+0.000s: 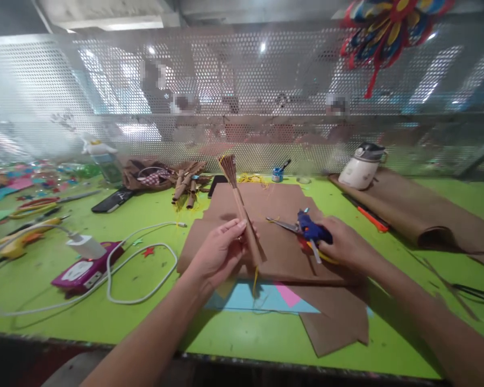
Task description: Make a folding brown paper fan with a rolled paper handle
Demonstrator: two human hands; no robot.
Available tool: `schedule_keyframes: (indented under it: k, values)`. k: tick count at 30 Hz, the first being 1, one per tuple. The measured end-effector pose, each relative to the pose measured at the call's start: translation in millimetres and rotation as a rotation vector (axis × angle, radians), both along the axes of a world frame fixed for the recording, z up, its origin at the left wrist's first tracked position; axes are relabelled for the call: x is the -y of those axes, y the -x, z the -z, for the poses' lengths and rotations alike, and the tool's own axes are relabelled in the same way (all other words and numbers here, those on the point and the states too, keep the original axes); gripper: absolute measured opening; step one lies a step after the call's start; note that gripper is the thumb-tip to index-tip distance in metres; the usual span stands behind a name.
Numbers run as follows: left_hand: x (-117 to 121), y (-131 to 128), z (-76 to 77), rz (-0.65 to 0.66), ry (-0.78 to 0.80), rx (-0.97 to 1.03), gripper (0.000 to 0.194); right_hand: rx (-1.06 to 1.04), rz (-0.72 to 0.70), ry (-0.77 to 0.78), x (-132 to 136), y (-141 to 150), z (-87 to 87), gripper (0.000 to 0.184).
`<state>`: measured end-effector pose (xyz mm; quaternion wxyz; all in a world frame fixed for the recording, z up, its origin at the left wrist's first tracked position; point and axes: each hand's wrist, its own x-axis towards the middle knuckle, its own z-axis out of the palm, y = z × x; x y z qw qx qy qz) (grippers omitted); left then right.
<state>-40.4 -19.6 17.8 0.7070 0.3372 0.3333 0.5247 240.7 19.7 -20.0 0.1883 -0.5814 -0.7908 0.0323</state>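
Paper piece, brown and matte, has a fan-shaped head with many thin pleats and a yellow edge, and below it a narrow, long stem with a yellow thread at its lower end. Stiff-looking brown sheets lie flat under it on the smooth green table. Scissors show grey metal blades, slightly apart, and a dark blue part is near their handle; whether this is one tool or two, I cannot tell.

I count one white jug with a dark lid, one small blue jar, one purple power strip with one white adapter, and two small stars, one red and one green. Brown rolls are several, but they overlap and I cannot count them surely. One light-blue paper and one pink paper come out at the near edge of the sheets.

The left hand is narrow, pinching the stem between thumb and fingers; the pleated head rises above this hand, tilted to the left. The right hand is closed around the scissors' handle, and their blades point towards the stem, apart from it.
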Motion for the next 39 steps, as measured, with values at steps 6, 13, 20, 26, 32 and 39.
schedule_keyframes:
  k: [6, 13, 20, 26, 32, 39]
  values:
    - [1.9, -1.2, -0.3, 0.025, 0.06, 0.006, 0.011, -0.537, -0.142, 0.244, 40.7, -5.5, -34.3, 0.039]
    - [2.0, -5.4, 5.4, 0.054, 0.131, -0.052, 0.011, -0.527, -0.246, 0.218, 70.1, 18.1, -41.0, 0.038]
    - [4.5, -8.8, 5.8, 0.114, 0.162, -0.082, 0.011, -0.398, -0.291, 0.039, 71.7, 26.2, -45.3, 0.032]
    - [5.3, -7.7, 5.6, 0.11, 0.144, -0.082, 0.011, -0.345, -0.335, 0.034, 72.0, 25.6, -41.9, 0.029]
    - [5.7, -8.5, 5.0, 0.119, 0.136, -0.075, 0.01, -0.271, -0.304, -0.095, 72.6, 24.6, -36.1, 0.031]
    - [5.5, -9.9, 3.7, 0.102, 0.14, -0.077, 0.007, -0.166, -0.291, -0.206, 77.8, 21.9, -26.7, 0.033]
